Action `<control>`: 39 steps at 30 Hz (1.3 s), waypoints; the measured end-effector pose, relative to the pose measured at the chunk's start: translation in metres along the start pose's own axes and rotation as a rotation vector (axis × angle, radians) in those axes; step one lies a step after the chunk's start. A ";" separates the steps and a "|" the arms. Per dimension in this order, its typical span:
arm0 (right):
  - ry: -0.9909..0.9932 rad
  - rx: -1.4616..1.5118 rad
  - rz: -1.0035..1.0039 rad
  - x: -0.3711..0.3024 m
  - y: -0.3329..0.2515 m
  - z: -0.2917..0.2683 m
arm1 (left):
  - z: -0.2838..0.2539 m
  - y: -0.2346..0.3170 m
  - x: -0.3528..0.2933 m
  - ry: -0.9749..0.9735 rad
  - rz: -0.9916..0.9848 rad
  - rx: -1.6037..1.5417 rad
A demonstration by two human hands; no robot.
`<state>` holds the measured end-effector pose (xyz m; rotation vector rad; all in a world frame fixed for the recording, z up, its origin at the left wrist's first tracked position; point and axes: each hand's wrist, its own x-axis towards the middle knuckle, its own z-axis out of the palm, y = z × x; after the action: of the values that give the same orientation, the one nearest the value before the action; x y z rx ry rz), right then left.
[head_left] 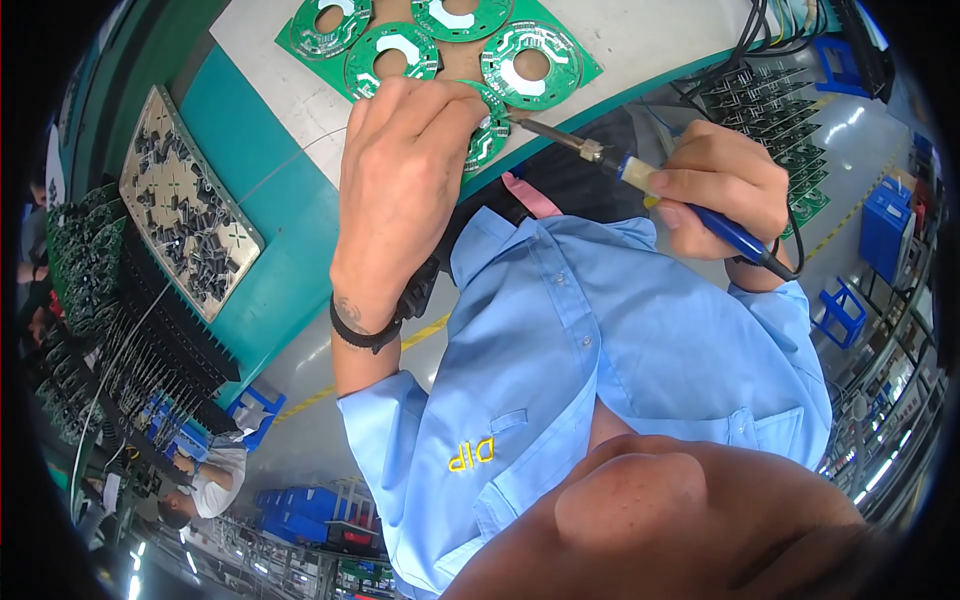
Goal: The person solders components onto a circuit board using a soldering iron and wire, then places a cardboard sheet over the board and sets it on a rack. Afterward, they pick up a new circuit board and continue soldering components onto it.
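Observation:
My left hand [400, 165] is closed, fingers bent down over a round green circuit board [490, 150] in the panel's near row. A thin solder wire [290, 162] runs from the left into this hand; its end is hidden behind the fingers. My right hand [725, 185] grips a soldering iron [640, 175] with a blue and cream handle. The iron points left, its tip at the edge of that same board, close to my left fingertips. Several more ring-shaped boards [560, 72] with white patches and central holes sit around it in the green panel.
A shallow tray [203, 175] of loose black components lies left on the teal bench mat [285, 215]. Racks of populated boards [85, 250] stand beyond it, and another stack of boards [770, 130] is at right. Black cables [755, 40] hang at upper right. A person [215, 485] is at lower left.

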<state>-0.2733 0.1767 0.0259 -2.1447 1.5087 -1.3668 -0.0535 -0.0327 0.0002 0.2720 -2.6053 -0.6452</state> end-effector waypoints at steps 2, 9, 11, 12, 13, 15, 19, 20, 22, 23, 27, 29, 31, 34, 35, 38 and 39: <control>0.087 0.014 0.037 0.000 -0.001 -0.005 | -0.002 0.002 0.002 -0.010 -0.011 0.000; 0.242 -0.214 0.052 0.004 0.032 -0.029 | -0.006 0.003 0.001 0.015 -0.014 -0.016; 0.232 -0.401 0.059 0.011 0.048 -0.035 | -0.007 0.002 -0.002 0.114 -0.093 -0.057; 0.264 -0.462 0.156 0.017 0.055 -0.033 | -0.008 0.002 -0.003 0.163 -0.132 -0.076; 0.294 -0.519 0.250 0.023 0.062 -0.031 | -0.009 0.004 -0.005 0.166 -0.133 -0.074; 0.324 -0.580 0.344 0.023 0.066 -0.031 | -0.012 0.009 -0.008 0.106 -0.278 -0.111; 0.546 -0.483 0.358 0.003 0.057 -0.015 | -0.010 0.010 -0.011 0.108 -0.332 -0.134; 0.537 -0.286 0.326 0.001 0.049 -0.009 | -0.009 0.011 -0.012 0.123 -0.323 -0.138; 0.520 0.074 0.267 -0.003 0.030 -0.004 | -0.002 0.009 -0.009 0.125 -0.284 -0.129; 0.523 0.069 0.271 -0.006 0.022 -0.004 | 0.001 0.008 -0.008 0.130 -0.252 -0.116; 0.191 0.103 0.212 -0.011 0.009 -0.002 | 0.007 0.007 -0.001 0.146 -0.148 -0.011; 0.108 0.066 0.214 -0.011 0.008 0.000 | 0.011 0.005 0.001 0.153 -0.113 0.035; 0.116 0.066 0.205 -0.010 0.010 0.004 | 0.015 0.004 0.000 0.173 -0.116 0.043; 0.134 0.068 0.188 -0.008 0.013 0.009 | 0.016 0.005 0.002 0.174 -0.123 0.043; 0.131 0.060 0.178 -0.008 0.014 0.009 | 0.016 0.006 0.002 0.166 -0.127 0.037; 0.120 0.046 0.157 -0.006 0.016 0.013 | 0.017 0.006 0.002 0.157 -0.130 0.034; 0.122 0.041 0.147 -0.005 0.017 0.015 | 0.017 0.005 0.002 0.154 -0.126 0.036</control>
<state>-0.2737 0.1679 0.0045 -1.9157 1.6315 -1.4870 -0.0632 -0.0216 -0.0102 0.4809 -2.4682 -0.5956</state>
